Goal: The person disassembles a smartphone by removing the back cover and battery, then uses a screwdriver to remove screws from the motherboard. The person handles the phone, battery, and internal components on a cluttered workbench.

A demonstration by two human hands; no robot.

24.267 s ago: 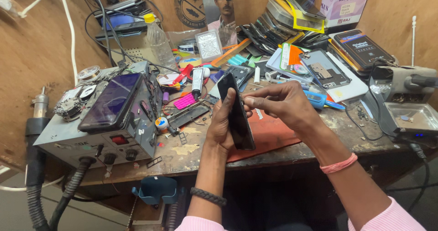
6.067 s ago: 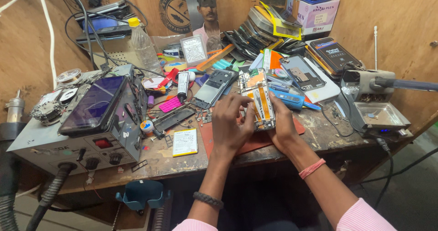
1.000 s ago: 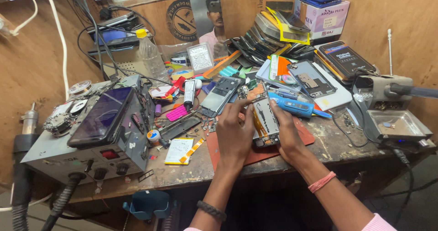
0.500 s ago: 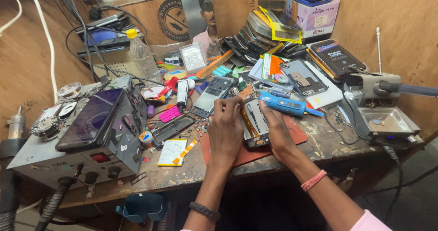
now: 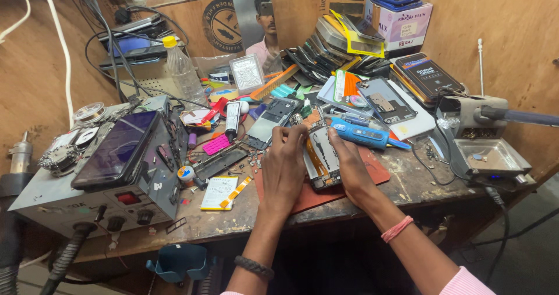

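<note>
An opened phone (image 5: 322, 157) with its inner parts showing lies on a red mat (image 5: 372, 172) at the middle of the wooden bench. My left hand (image 5: 284, 167) rests on the phone's left side, its fingers curled over the top left corner. Along the right edge lies my right hand (image 5: 349, 165), with the fingers pressed to that side. Both hands grip the phone between them. A blue electric screwdriver (image 5: 365, 135) sits just behind my right hand.
A grey power supply box (image 5: 110, 178) with a dark screen panel on top stands at the left. Phone parts, back covers and tools crowd the back. A yellow-white battery (image 5: 220, 192) lies left of the mat. A metal tray (image 5: 488, 157) and microscope arm are at right.
Over the last second my hands have stayed on the opened phone on the mat. Long before, I held a phone upright in both hands.
</note>
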